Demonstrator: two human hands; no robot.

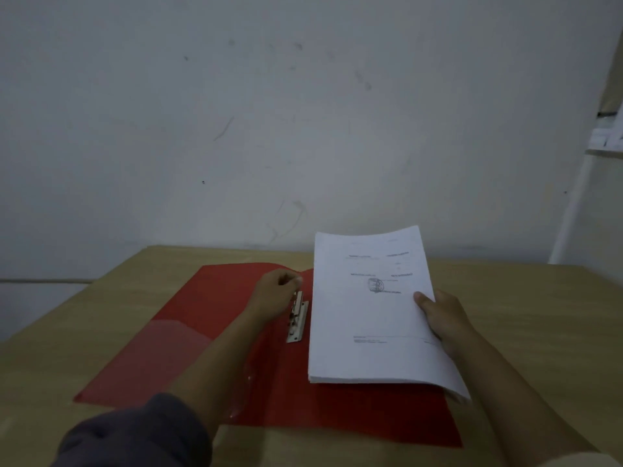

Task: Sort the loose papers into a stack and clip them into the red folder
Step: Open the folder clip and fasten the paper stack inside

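Papers [367, 308] in one stack, one red folder [209, 318], one clip [298, 316].

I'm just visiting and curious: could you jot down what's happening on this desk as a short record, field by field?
Surface: wooden table against a pale wall
Folder: red folder lying open and flat
Clip: metal clip near the folder's spine, lever raised
Papers: paper stack gathered, over the folder's right half, not yet under the clip
Left hand: left hand, fingers on the clip's lever
Right hand: right hand gripping the stack's right edge, thumb on top
Stage: papers stacked, clipping not yet done
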